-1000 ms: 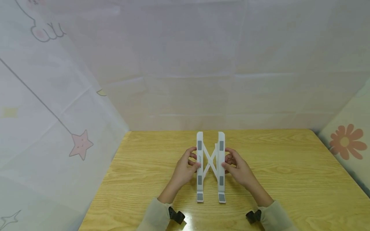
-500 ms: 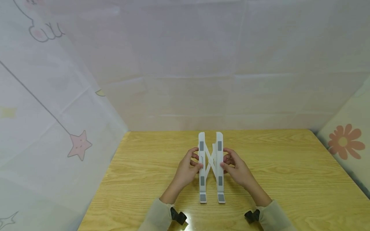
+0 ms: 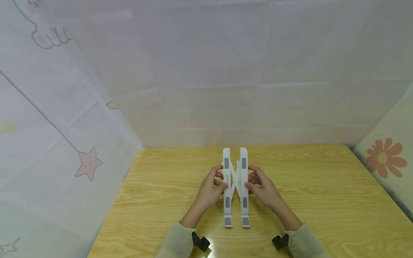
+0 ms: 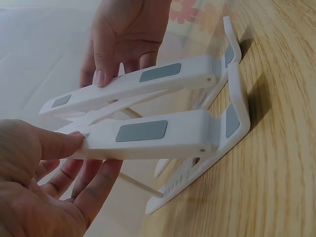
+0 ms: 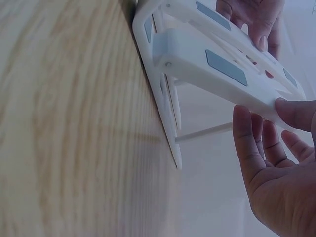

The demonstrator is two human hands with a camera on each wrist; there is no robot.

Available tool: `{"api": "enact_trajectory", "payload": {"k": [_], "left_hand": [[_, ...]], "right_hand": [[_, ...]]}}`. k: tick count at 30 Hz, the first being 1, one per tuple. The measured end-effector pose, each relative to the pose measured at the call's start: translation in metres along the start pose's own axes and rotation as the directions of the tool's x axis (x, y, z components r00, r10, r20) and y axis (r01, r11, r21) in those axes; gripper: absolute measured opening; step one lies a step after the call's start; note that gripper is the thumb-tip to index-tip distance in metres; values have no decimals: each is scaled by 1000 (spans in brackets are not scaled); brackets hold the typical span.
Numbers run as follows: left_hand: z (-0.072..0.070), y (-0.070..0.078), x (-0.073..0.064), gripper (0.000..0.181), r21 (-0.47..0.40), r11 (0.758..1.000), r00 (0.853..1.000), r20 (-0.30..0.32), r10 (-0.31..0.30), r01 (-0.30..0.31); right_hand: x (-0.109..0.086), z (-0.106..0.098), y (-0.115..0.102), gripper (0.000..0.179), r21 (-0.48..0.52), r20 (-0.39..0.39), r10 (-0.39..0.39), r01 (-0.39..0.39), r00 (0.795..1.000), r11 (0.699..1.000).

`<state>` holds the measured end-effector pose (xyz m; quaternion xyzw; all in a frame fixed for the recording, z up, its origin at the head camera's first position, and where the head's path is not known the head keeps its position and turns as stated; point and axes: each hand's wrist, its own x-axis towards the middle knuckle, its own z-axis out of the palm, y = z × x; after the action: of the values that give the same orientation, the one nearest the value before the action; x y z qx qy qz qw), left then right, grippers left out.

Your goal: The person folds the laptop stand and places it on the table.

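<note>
A white folding laptop stand [image 3: 227,193] with grey pads stands on the wooden table in the head view. Its two long arms lie roughly parallel, joined by crossed bars [image 3: 235,180]. My left hand [image 3: 209,188] grips the left arm, thumb on top and fingers beneath. The right arm of the stand is pinched the same way by my right hand [image 3: 262,188]. In the left wrist view, the arms slope up from the hinged base, and a thin support rod [image 4: 140,186] runs down to a notched foot [image 4: 173,190]. Under the right arm, another rod [image 5: 205,132] shows in the right wrist view.
The wooden table [image 3: 322,186] extends to both sides of the stand. A pale cloth backdrop [image 3: 206,79] hangs behind it and along the sides, printed with a pink star and a red flower. Black wrist cameras [image 3: 200,242] sit at the cuffs.
Both hands have moved inward, bringing the stand's two arms closer together. The crossed bars between them have folded to a narrower X.
</note>
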<state>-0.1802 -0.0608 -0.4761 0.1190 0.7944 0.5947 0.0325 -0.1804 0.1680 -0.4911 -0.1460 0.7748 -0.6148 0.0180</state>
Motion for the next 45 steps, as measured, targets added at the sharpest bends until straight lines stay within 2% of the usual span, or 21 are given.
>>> {"api": "enact_trajectory", "payload": {"k": [6,16,45], "left_hand": [[1,-1,2,59,24,1000,1000,-5,8,-8],[3,1,2,58,62,998,1000,1,9,-9],[9,3,2,58,27,1000,1000,14,11,-11]], "right_hand": [[1,2,-1,53,-6,2,-15,16,1000,1000],[2,4,-1,53,3,2,5,-5,1000,1000],[5,12,-1,54,21,12,-14,14,1000,1000]]}}
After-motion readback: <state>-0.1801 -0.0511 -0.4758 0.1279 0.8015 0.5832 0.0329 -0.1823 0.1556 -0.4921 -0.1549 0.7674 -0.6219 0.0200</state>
